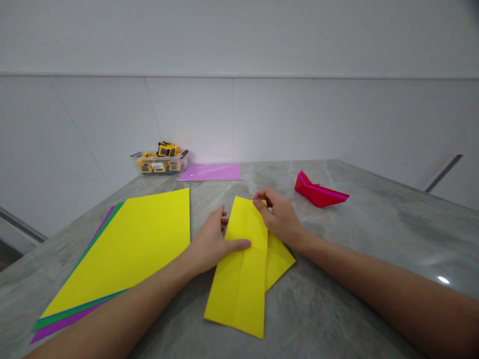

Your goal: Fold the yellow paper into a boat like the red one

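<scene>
A yellow folded paper (239, 279) with crease lines lies at the centre front, a pointed flap sticking out on its right side. My left hand (217, 242) rests at its left edge, thumb stretched across the paper and fingers apart. At the top right corner of the paper, my right hand (275, 212) pinches the edge between thumb and fingers. A red folded paper boat (320, 192) with a pink edge sits to the right, beyond my right hand.
Large yellow, blue, green and purple sheets (138, 244) are stacked at the left. Behind are a clear box (159, 164) of yellow toy vehicles and a pink-purple sheet pack (211, 172), near the white wall. The grey marble table (374, 249) extends to the right.
</scene>
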The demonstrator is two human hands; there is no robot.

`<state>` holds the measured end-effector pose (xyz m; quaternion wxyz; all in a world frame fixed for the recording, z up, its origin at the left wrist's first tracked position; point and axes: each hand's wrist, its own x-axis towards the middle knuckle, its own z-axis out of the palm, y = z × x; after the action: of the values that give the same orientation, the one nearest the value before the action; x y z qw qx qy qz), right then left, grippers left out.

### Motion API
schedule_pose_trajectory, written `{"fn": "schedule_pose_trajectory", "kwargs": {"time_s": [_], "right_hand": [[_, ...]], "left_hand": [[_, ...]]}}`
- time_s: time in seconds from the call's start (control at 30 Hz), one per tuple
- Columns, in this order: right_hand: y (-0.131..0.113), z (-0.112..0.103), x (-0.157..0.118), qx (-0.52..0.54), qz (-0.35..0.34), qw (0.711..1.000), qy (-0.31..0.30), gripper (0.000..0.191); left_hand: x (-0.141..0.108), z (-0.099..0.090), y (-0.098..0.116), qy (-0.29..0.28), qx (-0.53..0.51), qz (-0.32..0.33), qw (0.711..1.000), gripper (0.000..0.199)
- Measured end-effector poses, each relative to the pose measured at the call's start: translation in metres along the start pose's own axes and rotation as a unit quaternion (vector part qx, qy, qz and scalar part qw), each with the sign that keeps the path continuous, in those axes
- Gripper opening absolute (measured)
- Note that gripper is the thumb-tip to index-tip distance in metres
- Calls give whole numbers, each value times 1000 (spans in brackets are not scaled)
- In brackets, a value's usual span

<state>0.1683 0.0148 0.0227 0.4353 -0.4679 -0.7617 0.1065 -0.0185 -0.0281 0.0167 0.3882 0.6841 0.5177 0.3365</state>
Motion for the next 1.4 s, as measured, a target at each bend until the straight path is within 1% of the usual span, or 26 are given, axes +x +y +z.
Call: {"fn": "schedule_pose_trajectory", "kwargs": {"time_s": [0.03,0.07,0.13,0.17,0.2,0.23,0.27,0.3,0.33,0.37,0.4,0.43,0.47,0.57,0.67,0.73,0.8,0.9,0.97,1.03,1.13,1.17,1.23,1.3,1.33,1.4], "right_hand": [[-2,-1,-1,26,-1,999,24,13],[-3,-2,-2,46,0,998,41,13],[-4,-1,-4,67,8,996,59,16],[-4,0,-5,74,19,995,62,23],[-4,1,-4,86,39,994,58,35],[-4,2,-4,112,75,990,38,47],[-4,3,-3,156,125,980,-5,55],[-4,3,-2,214,183,957,-69,57],[-4,3,-2,277,237,920,-143,54],[-4,2,-1,334,278,876,-211,48],[-4,1,-1,378,303,834,-263,41],[-4,0,-2,410,313,805,-294,37],[-4,-2,-2,430,311,789,-308,36],[-4,-5,-4,450,285,779,-331,37],[-4,-8,-6,432,254,781,-372,37],[-5,-10,-7,410,241,786,-395,38],[-7,-11,-8,376,238,788,-425,39],[-12,-13,-10,336,241,784,-463,40],[-13,-13,-9,345,247,779,-462,37],[-10,-13,-7,365,253,783,-435,33],[1,-11,-2,398,275,799,-357,32],[4,-10,-2,420,289,793,-334,33],[8,-6,-2,470,306,771,-302,32],[6,-3,-4,501,296,751,-311,31],[4,-1,-5,502,285,748,-327,31],[-2,2,-7,485,269,751,-359,34]], "left_hand": [[-1,1,4,-18,-79,-42,996,95],[-2,2,8,-47,-150,-79,984,86],[-6,4,14,-109,-252,-126,953,60],[-7,5,16,-127,-284,-138,940,49],[-8,5,16,-132,-307,-145,931,42],[-9,5,16,-125,-325,-147,926,38],[-9,4,16,-110,-342,-147,922,37],[-8,3,16,-93,-357,-146,918,38],[-7,2,15,-76,-368,-144,916,38],[-6,1,15,-60,-375,-141,914,39],[-5,-1,15,-48,-380,-138,914,39],[-5,-1,15,-39,-381,-135,914,38],[-4,-2,15,-34,-382,-135,914,37],[-5,-3,15,-46,-383,-136,913,34],[-6,-2,13,-66,-385,-131,911,33],[-6,0,11,-62,-389,-127,911,34],[-6,2,10,-34,-396,-124,909,33],[-9,6,11,28,-402,-135,905,27],[-10,8,11,58,-410,-149,898,22],[-8,7,11,108,-430,-158,882,19],[-1,1,7,235,-458,-147,845,12],[3,-2,5,279,-465,-134,829,11],[11,-7,1,338,-479,-92,805,11],[18,-12,-2,357,-486,-52,796,13],[20,-14,-2,364,-488,-34,793,13],[24,-18,-2,364,-489,-19,792,15]]}}
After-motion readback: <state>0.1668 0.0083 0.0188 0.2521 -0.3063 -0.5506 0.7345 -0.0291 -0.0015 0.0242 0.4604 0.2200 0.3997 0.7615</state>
